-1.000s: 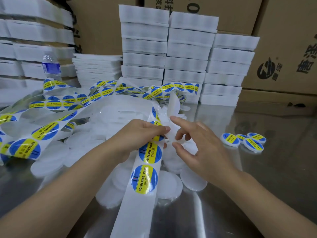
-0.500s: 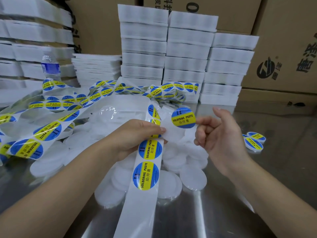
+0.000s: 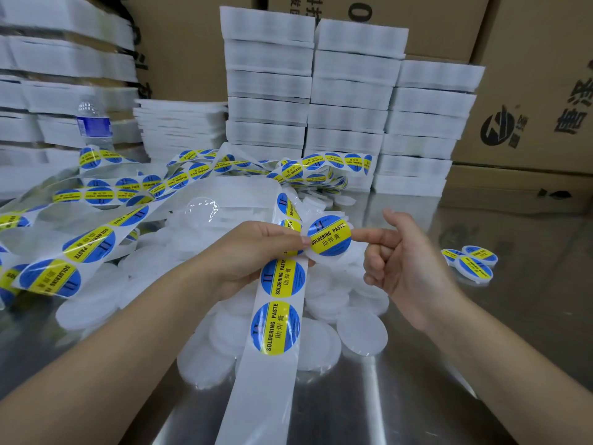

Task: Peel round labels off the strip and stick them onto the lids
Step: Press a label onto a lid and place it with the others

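We grip the strip (image 3: 276,319) in our left hand (image 3: 250,255), fingers curled round it. Its tail runs toward us across the worktop (image 3: 417,396), so the next labels lie face up and in easy reach. Our right hand (image 3: 404,264) has the forefinger out straight and the other fingers folded in, holding nothing. The peeled label (image 3: 329,236) clings by its edge to that fingertip (image 3: 357,234), printed side up, which we judge keeps most of the glue off the skin and makes it easy to aim.

The label sits just beside the left fingertips. The bare lids (image 3: 361,329) are heaped under and around the strip, close at hand. One of them seems to lie under the label, but we cannot tell whether the two touch. The finished lids (image 3: 471,263) lie well apart on the right, probably so the two sorts never mix. Next we would centre the label and smooth it flat; a crooked start would likely crease it.
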`<act>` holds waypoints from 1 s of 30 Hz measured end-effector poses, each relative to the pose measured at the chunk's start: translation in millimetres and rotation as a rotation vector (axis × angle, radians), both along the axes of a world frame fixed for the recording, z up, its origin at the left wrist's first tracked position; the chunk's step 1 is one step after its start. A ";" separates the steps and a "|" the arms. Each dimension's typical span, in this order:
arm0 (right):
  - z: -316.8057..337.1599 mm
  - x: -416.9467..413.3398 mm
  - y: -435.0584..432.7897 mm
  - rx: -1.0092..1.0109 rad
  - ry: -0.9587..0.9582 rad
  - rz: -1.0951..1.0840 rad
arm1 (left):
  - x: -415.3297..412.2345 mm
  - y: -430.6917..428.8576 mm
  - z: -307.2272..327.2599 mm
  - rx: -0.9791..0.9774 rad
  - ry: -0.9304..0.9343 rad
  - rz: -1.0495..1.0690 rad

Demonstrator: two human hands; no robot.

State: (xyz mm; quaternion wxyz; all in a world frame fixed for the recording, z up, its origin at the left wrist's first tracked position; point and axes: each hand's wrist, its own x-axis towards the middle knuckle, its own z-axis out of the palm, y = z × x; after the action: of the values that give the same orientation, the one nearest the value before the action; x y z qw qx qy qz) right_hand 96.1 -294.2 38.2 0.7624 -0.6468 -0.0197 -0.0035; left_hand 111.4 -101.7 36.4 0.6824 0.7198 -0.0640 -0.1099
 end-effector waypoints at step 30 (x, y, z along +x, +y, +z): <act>-3.4 -1.1 -0.6 -0.115 -0.049 -0.043 | -5.2 -1.1 4.5 0.024 -0.009 -0.007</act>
State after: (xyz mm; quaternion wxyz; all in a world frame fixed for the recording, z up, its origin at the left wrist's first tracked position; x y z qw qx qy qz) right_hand 95.0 -294.9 34.8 0.7231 -0.6895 -0.0243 -0.0346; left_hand 106.2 -102.8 40.9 0.6732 0.7281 -0.0681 -0.1097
